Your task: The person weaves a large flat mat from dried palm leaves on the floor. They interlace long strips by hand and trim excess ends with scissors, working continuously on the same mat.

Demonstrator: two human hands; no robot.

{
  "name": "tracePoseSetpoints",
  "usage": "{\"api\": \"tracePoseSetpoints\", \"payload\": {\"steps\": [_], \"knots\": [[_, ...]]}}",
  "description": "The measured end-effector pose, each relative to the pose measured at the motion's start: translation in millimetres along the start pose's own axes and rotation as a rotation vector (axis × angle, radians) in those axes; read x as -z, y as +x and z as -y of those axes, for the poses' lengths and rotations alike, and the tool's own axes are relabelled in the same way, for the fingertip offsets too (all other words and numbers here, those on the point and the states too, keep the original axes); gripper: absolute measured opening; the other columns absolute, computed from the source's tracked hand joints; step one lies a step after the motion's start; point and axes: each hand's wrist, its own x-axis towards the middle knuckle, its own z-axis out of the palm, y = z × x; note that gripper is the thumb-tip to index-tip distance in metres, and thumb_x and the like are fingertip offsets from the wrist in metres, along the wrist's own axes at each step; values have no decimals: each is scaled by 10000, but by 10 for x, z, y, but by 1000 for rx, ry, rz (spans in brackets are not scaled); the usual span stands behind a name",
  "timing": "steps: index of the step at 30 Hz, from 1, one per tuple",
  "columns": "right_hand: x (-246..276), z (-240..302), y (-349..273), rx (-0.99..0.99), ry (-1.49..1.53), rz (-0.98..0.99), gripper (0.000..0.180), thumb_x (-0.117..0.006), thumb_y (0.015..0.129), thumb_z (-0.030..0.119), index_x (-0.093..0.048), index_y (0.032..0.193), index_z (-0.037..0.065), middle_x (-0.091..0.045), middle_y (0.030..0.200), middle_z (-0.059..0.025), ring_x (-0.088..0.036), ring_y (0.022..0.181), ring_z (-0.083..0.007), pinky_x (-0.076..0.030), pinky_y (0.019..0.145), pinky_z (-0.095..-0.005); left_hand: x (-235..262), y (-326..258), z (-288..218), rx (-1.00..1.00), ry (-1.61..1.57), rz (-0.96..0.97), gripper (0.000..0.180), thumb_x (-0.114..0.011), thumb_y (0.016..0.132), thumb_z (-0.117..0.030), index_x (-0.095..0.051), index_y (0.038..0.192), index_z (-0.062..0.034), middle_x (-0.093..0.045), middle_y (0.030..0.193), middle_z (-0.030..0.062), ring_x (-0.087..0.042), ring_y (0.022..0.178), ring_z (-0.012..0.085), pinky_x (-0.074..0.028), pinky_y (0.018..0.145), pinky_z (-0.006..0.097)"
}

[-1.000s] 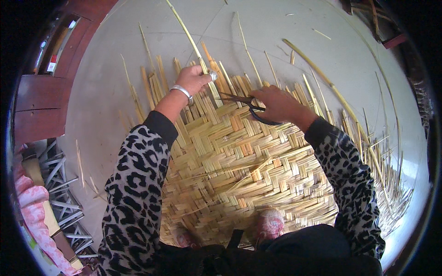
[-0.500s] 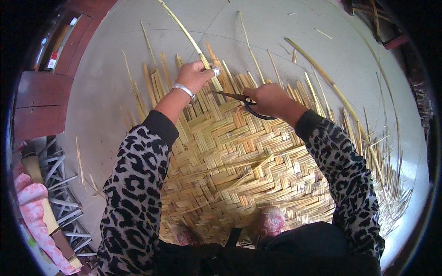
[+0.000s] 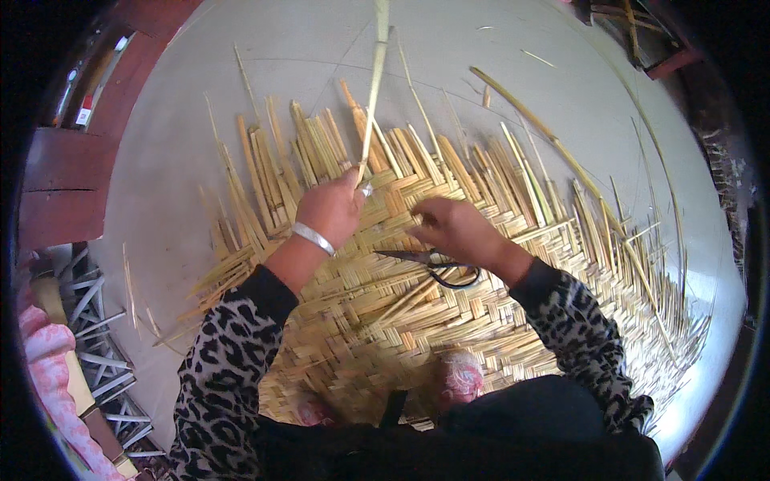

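Observation:
My left hand [image 3: 330, 210] is closed round the lower end of a long pale plant strip [image 3: 374, 104], which rises from the far edge of a woven mat [image 3: 425, 309]. A silver bracelet circles that wrist, and something silvery shows on a finger. To its right, my right hand [image 3: 459, 231] hovers over the weave with thumb and forefinger bent toward each other. A pair of dark scissors [image 3: 417, 256] sits under this hand, blades pointing left; one handle loop shows below the palm, and the other is partly hidden by the fingers.
Unwoven strip ends [image 3: 497, 172] fan out along the mat's far edge. A long cane [image 3: 553, 136] lies across the right side. My feet, in patterned red footwear [image 3: 461, 377], stand on the mat. Reddish-brown furniture [image 3: 68, 152] and a metal rack [image 3: 104, 345] are at left.
My left hand has moved down, and its strip now stands more upright. My right hand has shifted down and slightly left; the scissors, formerly gripped with blades by the strip, now sit lower beneath it.

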Motion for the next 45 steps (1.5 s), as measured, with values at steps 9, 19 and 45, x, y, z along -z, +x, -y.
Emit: {"api": "tracePoseSetpoints", "payload": {"steps": [9,19,45], "knots": [[-48,199,153,-365,799,-72,297,-602,972,273,-629,985,-23,-662,807,-49,-599,655,-94,-516,612,-250,-52,-477,-557,-178,222,-20,270,-555,879,-153,-607,1112,-27,-667,770,81,-679,677,252,-530,571,370],[5,188,-88,-352,1034,88,203,-644,939,167,-620,1024,-17,-651,795,-16,-619,690,-70,-502,599,-212,5,-627,-432,266,-854,312,217,-662,880,-125,-655,1020,41,-654,776,33,-578,603,79,-472,546,241],[-75,380,-154,-389,1037,-6,159,-602,898,157,-632,980,24,-616,796,-10,-575,660,-85,-471,571,-228,-60,-784,-618,75,-481,67,314,-695,859,-187,-641,1097,10,-698,808,114,-666,720,168,-534,684,298]]}}
